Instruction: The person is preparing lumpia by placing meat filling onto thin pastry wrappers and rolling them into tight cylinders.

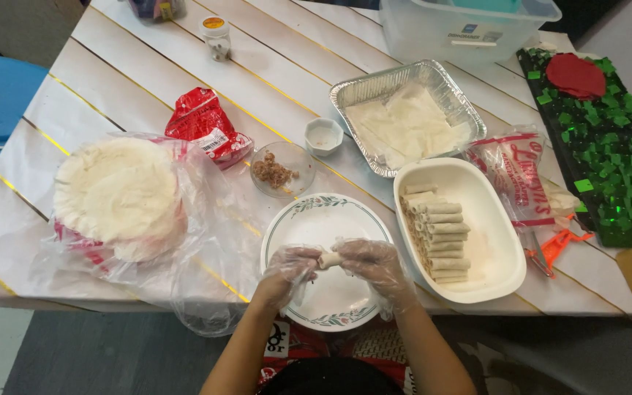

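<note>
Holding a small roll (328, 259) over the white plate (309, 219), both hands are wearing thin clear gloves. The left hand (290, 267) is pinching one end of the roll in its grip, and the right hand (377, 265) is pinching the other end. The roll is sitting between the two hands, just above the middle of the plate. At about 3 o'clock from the hands, a white oval dish (491, 241) is holding a neat row of finished rolls (437, 238). At 9 o'clock a stack of round wrappers (118, 194) is lying on its plastic bag. At 12 o'clock a little glass bowl of filling (276, 172) is waiting, with a foil tray of wrapper sheets (407, 121) farther back on the surface (148, 66). The roll could be coming open if the fingers are squeezing too softly, and the thin wrapper could be tearing if they are squeezing too hard. The slippery gloves could be letting it slide, too.
</note>
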